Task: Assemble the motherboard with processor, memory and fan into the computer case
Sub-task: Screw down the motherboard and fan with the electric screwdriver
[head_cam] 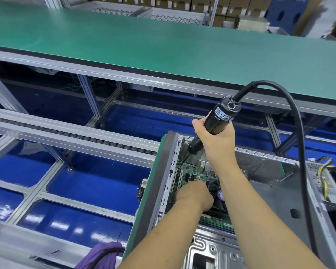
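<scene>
The motherboard [190, 175] lay flat inside the open computer case [270, 200] at five o'clock. The right hand [215, 136] gripped a corded screwdriver [219, 117]; the left hand [194, 195] pressed the board. Thin and fragile, it likely wanted edge holds only

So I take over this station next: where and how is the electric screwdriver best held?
Judging by its pose, wrap the black barrel of the electric screwdriver mid-length, from the side, as the right hand does. The cord leaves the top end and the bit points down at the motherboard.
</scene>
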Motion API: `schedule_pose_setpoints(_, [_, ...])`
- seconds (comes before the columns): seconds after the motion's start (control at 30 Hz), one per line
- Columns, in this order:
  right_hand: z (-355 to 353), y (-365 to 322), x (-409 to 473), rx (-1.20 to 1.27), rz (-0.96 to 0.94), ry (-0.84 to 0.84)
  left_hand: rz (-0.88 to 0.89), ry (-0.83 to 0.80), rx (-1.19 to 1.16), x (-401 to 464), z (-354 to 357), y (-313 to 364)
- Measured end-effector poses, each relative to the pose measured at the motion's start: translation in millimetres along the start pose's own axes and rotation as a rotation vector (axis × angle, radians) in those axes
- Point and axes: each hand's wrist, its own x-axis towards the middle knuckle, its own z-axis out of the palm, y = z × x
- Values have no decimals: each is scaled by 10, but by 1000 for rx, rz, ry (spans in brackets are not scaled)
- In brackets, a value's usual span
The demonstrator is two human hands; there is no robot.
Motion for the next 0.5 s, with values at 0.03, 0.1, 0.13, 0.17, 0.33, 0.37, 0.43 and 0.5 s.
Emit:
schedule_pose_setpoints(0.03, [-13,4,6,-9,0,2,0,2,3,3,3,1])
schedule_pose_setpoints(0.1, [-41,9,16,-18,5,8,-1,6,5,10,9,-1])
schedule_pose_setpoints(0.13, [-53,10,19,-22,6,5,-2,7,5,12,10,-1])
schedule_pose_setpoints(0.17, [-59,10,17,-27,8,1,-3,6,6,11,13,-1])
schedule_pose_setpoints(0.33, [-16,-29,-25,-44,4,-47,-9,-8,8,11,14,9])
schedule_pose_setpoints(0.37, [0,-33,-38,-39,2,-60,-10,-13,7,9,15,10])
schedule_pose_setpoints(0.43, [28,-39,-61,-29,-5,-85,-10,-15,-2,13,19,9])
schedule_pose_setpoints(0.5, [55,-50,-80,-32,-13,-111,-4,-17,-14,14,23,4])
